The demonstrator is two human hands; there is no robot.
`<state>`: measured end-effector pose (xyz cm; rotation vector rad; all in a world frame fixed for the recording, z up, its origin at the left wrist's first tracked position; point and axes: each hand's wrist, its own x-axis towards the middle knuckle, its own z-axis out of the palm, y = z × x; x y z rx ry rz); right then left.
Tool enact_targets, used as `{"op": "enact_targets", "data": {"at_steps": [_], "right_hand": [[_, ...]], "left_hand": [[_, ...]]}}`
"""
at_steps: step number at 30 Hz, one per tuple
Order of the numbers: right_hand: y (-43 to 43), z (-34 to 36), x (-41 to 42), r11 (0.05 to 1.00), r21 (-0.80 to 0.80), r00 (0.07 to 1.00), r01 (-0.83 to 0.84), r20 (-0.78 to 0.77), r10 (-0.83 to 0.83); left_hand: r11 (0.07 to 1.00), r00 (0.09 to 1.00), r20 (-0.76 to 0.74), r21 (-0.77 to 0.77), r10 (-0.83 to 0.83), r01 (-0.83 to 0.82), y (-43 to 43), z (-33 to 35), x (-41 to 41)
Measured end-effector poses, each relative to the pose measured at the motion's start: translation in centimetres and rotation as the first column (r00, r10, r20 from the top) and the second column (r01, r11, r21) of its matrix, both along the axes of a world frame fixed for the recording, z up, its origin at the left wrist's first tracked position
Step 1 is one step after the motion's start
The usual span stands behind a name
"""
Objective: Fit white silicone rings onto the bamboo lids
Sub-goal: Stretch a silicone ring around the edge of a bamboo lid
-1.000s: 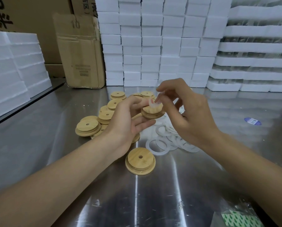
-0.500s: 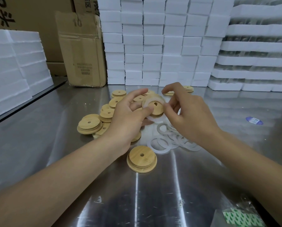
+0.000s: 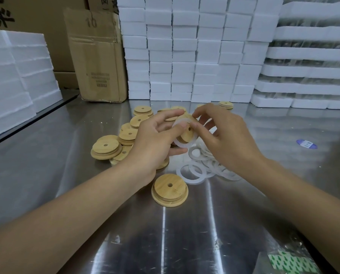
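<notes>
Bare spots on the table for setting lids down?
Free: steel table left of the lid pile, toward the foam blocks; right of the loose rings, around the blue sticker; near side of the lone lid. Crowded: centre.

Bare forearms [image 3: 82, 206], bare hands [image 3: 155, 143]

The number "10" is handwritten on the upper flap of the cardboard box [image 3: 98, 56] leaning at the back. A block of small print lower on its face is too fine to be read. Large black characters, cut off by the frame edge, are printed on the carton [image 3: 26, 20] behind it. The print on the blue oval sticker [image 3: 306, 144] on the tabletop [image 3: 46, 165] cannot be made out.
</notes>
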<state>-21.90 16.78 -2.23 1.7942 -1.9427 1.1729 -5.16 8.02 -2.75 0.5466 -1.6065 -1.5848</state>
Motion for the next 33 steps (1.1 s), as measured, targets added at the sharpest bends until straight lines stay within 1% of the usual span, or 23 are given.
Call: {"op": "enact_targets", "data": {"at_steps": [3, 10, 13, 15, 18, 21, 24, 27, 33], "right_hand": [[0.0, 0.1, -0.2, 0.999, -0.030, 1.000, -0.020, 0.005, 0.020], [-0.1, 0.2, -0.1, 0.999, -0.035, 0.999, -0.038, -0.021, 0.038], [-0.1, 0.3, -0.1, 0.998, -0.058, 0.999, -0.038, 0.011, 0.038], [-0.1, 0.5, 0.0, 0.997, -0.059, 0.992, -0.048, 0.118, 0.055], [-0.2, 1.0, 0.0, 0.996, -0.020, 0.946, -0.088, 0.312, 0.090], [-0.2, 1.4, -0.1, 0.992, 0.001, 0.896, -0.124, 0.430, 0.112], [-0.1, 1.6, -0.2, 0.990, -0.010, 0.850, -0.142, 0.512, 0.127], [-0.1, 1.6, -0.2, 0.988, -0.003, 0.859, -0.154, 0.494, 0.135], [0.0, 1.8, -0.4, 0.974, -0.002, 0.874, -0.227, 0.442, 0.204]], "left_hand": [[1.000, 1.000, -0.002, -0.017, 0.004, -0.004, 0.1, -0.1, -0.1], [0.998, 0.999, 0.004, -0.047, 0.032, -0.032, 0.2, -0.1, 0.0], [0.997, 0.998, -0.002, -0.054, 0.056, -0.056, 0.4, -0.1, -0.1], [0.994, 0.997, 0.002, -0.075, 0.075, -0.074, 0.4, -0.1, -0.2], [0.992, 0.997, 0.004, -0.098, 0.083, -0.083, 0.4, 0.0, -0.2], [0.988, 0.996, -0.009, -0.120, 0.092, -0.093, 0.5, 0.2, -0.1], [0.975, 0.993, -0.006, -0.186, 0.119, -0.118, 0.4, 0.3, -0.2], [0.971, 0.991, -0.012, -0.199, 0.130, -0.129, 0.4, 0.2, -0.3], [0.982, 0.989, -0.043, -0.122, 0.139, -0.143, 0.5, 0.4, -0.2]]}}
